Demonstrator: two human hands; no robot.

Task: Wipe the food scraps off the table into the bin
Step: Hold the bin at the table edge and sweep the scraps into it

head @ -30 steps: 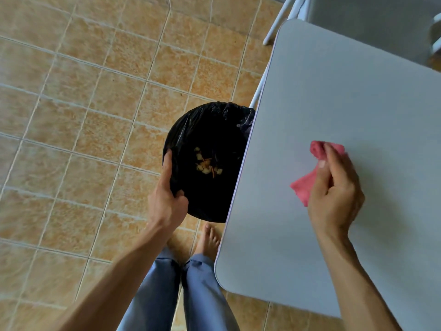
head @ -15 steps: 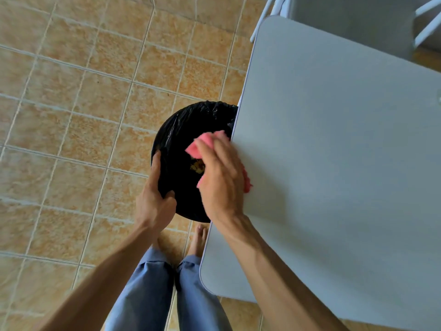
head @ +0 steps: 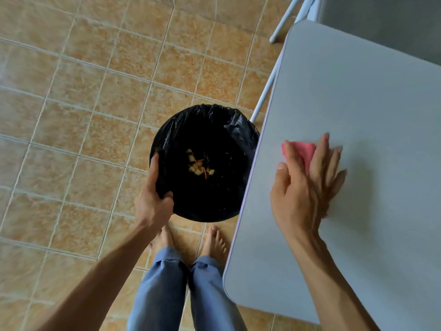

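Note:
A round bin lined with a black bag (head: 181,130) stands on the floor against the left edge of the grey table (head: 370,111). Pale and orange food scraps (head: 199,166) lie at its bottom. My left hand (head: 152,201) grips the bin's near rim, thumb inside. My right hand (head: 307,185) lies flat on the table a little in from that edge, fingers spread, pressing a pink cloth (head: 301,150) whose far corner sticks out beyond the fingers. I see no scraps on the tabletop.
Tan floor tiles (head: 83,115) spread to the left. White metal legs (head: 263,96) run under the table's left edge and at the far corner. My bare feet (head: 214,242) and blue trouser legs stand just below the bin.
My right hand with the cloth has moved from over the bin's edge back right onto the tabletop and now lies flat. My left hand has kept its grip on the rim.

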